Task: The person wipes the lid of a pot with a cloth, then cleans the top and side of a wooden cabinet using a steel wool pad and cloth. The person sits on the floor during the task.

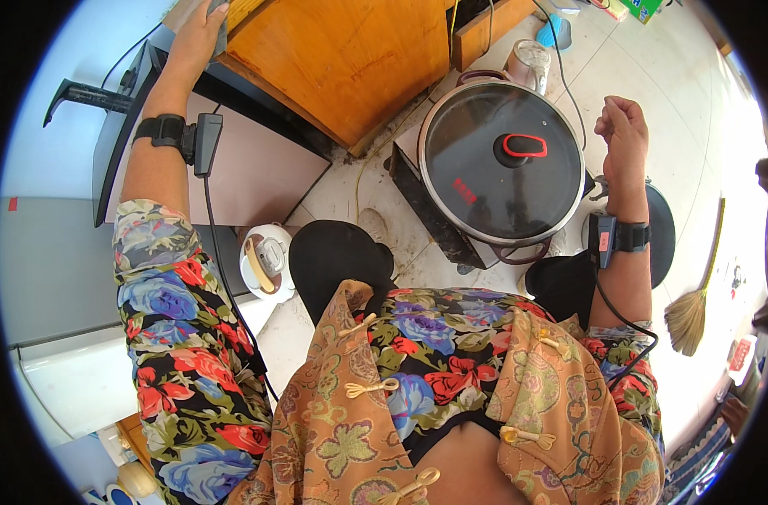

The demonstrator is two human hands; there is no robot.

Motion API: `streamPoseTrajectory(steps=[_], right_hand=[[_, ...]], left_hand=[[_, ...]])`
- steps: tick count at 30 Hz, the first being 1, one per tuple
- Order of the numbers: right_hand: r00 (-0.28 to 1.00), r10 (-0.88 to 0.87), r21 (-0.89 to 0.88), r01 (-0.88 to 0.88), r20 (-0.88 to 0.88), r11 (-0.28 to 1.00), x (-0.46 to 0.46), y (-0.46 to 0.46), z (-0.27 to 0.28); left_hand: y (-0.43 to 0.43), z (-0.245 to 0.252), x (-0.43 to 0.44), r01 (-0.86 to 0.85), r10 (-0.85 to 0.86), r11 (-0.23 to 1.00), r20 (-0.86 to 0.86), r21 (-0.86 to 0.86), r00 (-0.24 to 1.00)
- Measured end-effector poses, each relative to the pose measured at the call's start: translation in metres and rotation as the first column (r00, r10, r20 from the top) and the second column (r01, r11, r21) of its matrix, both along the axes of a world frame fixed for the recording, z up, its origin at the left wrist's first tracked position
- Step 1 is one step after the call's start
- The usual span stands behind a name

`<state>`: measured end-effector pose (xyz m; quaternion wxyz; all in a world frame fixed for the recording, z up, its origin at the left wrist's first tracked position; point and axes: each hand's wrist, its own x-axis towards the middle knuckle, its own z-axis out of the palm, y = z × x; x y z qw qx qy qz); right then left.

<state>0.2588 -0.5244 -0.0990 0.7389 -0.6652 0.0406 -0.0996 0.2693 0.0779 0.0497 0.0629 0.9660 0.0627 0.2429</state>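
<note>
At the top left, my left hand (198,31) reaches to the edge of a wooden cabinet (333,57), on a grey cloth (222,31); the picture's rim cuts off part of it. My right hand (624,129) hangs in the air with curled fingers, right of a large pot; I see nothing in it. The pot's glass lid (485,189) is on, with a red-rimmed black knob (523,147). Under the pot is a low, dark-sided stand (422,202). Both wrists wear black straps with small devices.
Behind the pot stands a metal kettle or jug (528,63), with a cable (567,88) beside it. A white rice cooker (267,262) is at my left, near a pinkish-panelled appliance (232,170). A round black stool (660,233) and a straw broom (690,315) are at the right.
</note>
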Motion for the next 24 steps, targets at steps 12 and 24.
streamPoseTrajectory(steps=[12, 24], right_hand=[[0.999, 0.03, 0.011, -0.03, 0.013, 0.999, 0.001, 0.0, -0.004], [1.0, 0.009, 0.004, -0.009, 0.011, 1.0, 0.002, 0.001, -0.006]], left_hand=[[-0.011, 0.005, -0.005, 0.046, -0.046, 0.998, -0.016, -0.043, 0.999], [-0.011, 0.002, -0.005, 0.025, -0.025, 0.999, -0.011, -0.041, 1.0]])
